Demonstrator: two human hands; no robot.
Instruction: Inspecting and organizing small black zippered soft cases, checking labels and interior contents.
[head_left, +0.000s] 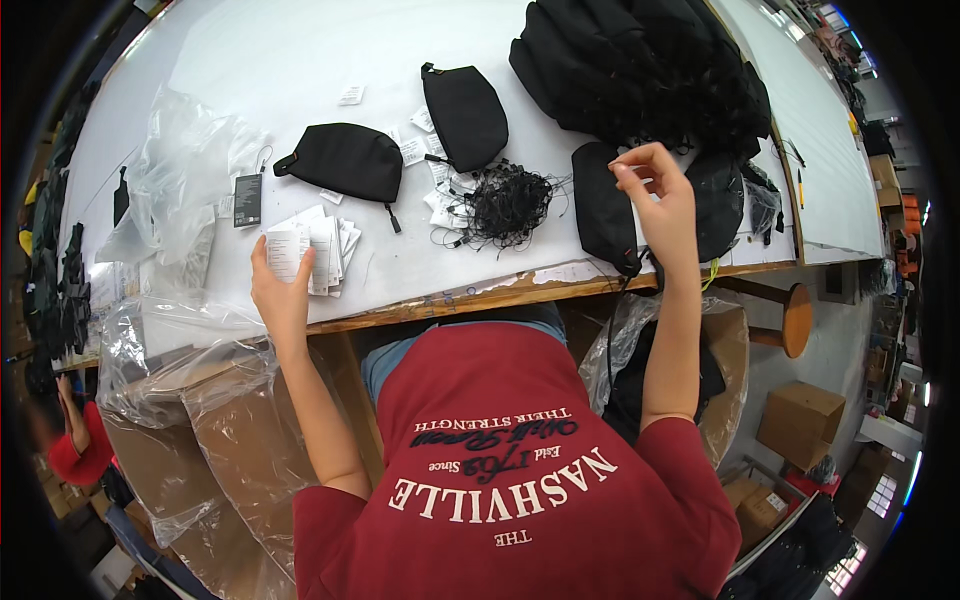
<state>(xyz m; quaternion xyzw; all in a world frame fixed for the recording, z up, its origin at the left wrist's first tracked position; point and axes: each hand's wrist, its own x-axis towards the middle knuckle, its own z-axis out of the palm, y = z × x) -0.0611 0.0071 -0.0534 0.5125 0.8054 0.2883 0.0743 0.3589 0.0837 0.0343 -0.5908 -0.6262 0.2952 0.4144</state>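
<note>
1. Clear plastic bag [170, 170]: crumpled, left side of table [440, 265].
2. Black tag [247, 200]: just right of it.
3. Left hand [278, 297]: thumb and fingers grasping white slips [288, 248], near table's front edge.
4. Two black pouches [345, 163]: lying beyond, near each other.
5. Black string tangle [503, 205]: mid-table, partly over more slips.
6. Right hand [660, 195]: raised, thumb and forefinger nearly pinched; can't tell if holding anything. Dark pouch [603, 205] just beside.

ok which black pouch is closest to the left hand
The black pouch whose long side runs left to right, beyond the left hand; the other pouches lie farther right.
</note>
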